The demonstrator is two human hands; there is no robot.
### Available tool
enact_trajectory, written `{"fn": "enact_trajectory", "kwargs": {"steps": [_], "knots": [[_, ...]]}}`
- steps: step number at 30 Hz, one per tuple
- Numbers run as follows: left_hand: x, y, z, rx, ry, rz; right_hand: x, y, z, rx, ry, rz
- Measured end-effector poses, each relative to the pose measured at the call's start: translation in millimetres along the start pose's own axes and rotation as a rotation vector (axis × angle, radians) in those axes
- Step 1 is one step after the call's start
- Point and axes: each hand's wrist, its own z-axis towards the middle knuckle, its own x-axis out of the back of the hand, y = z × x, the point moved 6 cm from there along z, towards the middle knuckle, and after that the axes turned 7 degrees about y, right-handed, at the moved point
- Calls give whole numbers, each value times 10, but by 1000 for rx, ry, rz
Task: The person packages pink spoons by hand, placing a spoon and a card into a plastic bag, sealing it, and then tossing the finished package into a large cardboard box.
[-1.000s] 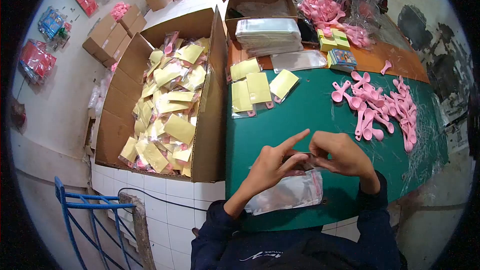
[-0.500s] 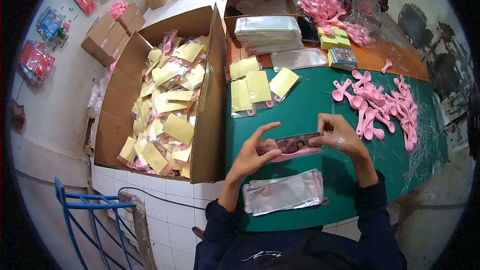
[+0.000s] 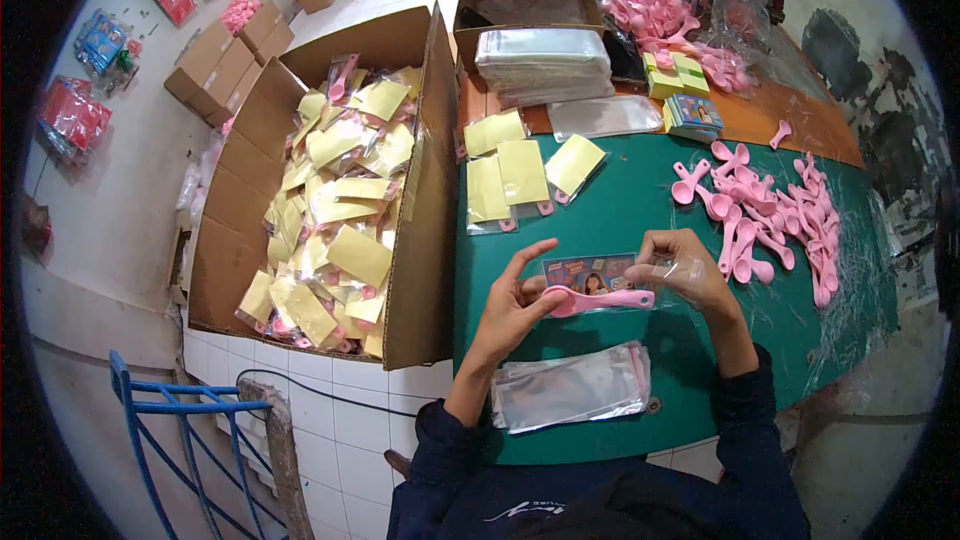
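My left hand grips the left end of a clear plastic bag, thumb over the bowl of a pink measuring spoon. Behind the spoon lies a printed card with its picture side up; both look to be inside the bag. My right hand pinches the clear right end of that bag near the spoon's handle. Below the hands a stack of clear plastic bags rests on the green table.
Pink spoons are heaped at the right. Packed bags with yellow cards lie at the back left, near stacked bags and a card pile. A large carton full of packed bags stands left of the table.
The bag has tilted so the card's picture faces up more and the spoon shows in full. My right hand's fingers have shifted on the bag's right end.
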Motion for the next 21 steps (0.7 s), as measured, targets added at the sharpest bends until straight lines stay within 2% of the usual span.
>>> {"fn": "enact_trajectory", "kwargs": {"steps": [2,5,7,10,13,14,17,18,21], "knots": [[9,9,-1,8,13,-13,-31,-21,-16,-63,-43,72],[12,25,-10,32,-7,53,-3,-71,-13,46,-46,-109],[18,-1,-17,76,-41,163,3,-16,-10,23,-49,-54],[28,-104,33,-3,-35,74,51,39,14,48,20,-82],[132,-74,51,-226,319,429,123,-59,8,189,199,-267],[123,-139,53,-96,226,355,130,-120,-4,251,269,-346],[-99,-360,-1,306,-35,-162,-162,-252,-54,399,27,-411],[-150,-387,-23,335,-106,-147,-237,-200,-58,378,-89,-415],[-120,-463,-36,294,-102,-38,-347,3,-47,419,-132,-553]]}}
